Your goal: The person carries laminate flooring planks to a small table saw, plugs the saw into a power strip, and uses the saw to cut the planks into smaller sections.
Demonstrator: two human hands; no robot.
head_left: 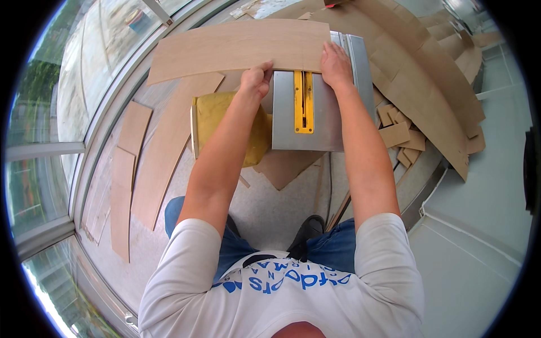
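pinching plank [242,46]: left fingers [264,69], tips hidden beneath | right fingers [332,50]: can't tell closure

Smooth, matt pale wood with faint grain forms the board [225,49] at the far side, above a saw table [283,132] of grey metal with a soft sheen and a smooth, hard-looking yellow insert [298,107]. At left, a dull yellow bag [209,115] looks like cloth, beside bare-looking wooden planks [160,155] and glossy window glass [39,191]; at right, creased matt brown cardboard [425,93]. Near, a soft white cloth shirt [183,270] meets blue denim jeans [332,242].
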